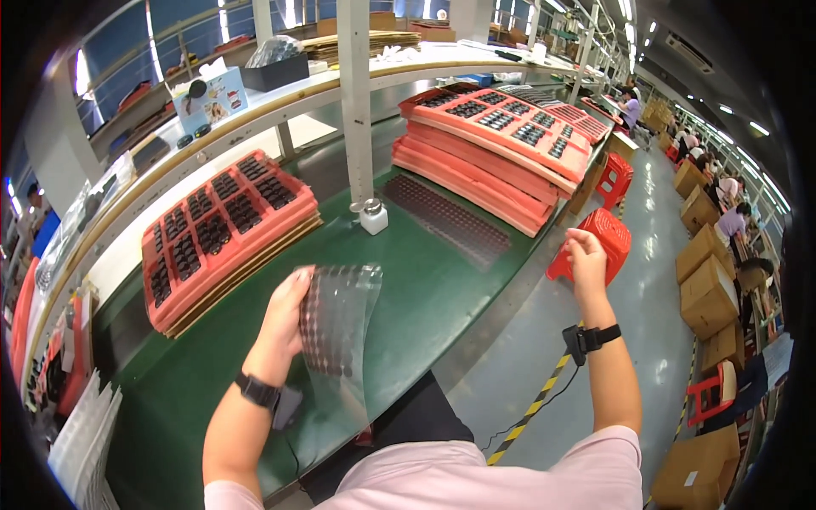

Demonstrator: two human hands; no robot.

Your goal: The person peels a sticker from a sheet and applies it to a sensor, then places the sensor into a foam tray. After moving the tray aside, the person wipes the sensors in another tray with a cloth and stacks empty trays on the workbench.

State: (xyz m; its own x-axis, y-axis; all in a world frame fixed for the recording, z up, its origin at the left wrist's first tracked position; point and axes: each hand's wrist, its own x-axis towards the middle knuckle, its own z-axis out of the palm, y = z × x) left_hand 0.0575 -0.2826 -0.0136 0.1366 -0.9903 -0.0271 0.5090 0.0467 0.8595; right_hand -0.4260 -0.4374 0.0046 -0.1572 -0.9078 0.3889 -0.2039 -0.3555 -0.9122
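A clear, flexible plastic sheet point(333, 327) with rows of dark round dots hangs curved over the green table. My left hand point(291, 308) grips its left edge between thumb and fingers. My right hand point(586, 255) is raised to the right, beyond the table edge and in front of a red stool. Its fingers are curled with the tips together; anything between them is too small to make out. Another clear sheet with dark dots point(450, 219) lies flat on the table beyond the held one. Each wrist wears a black band.
A red tray point(297, 212) of black parts tops a stack at left. Taller stacked red trays point(484, 174) stand at the far right. Between them are a small white bottle point(373, 217) and a white post point(355, 110). A red stool point(608, 238) and cardboard boxes point(708, 293) stand on the floor.
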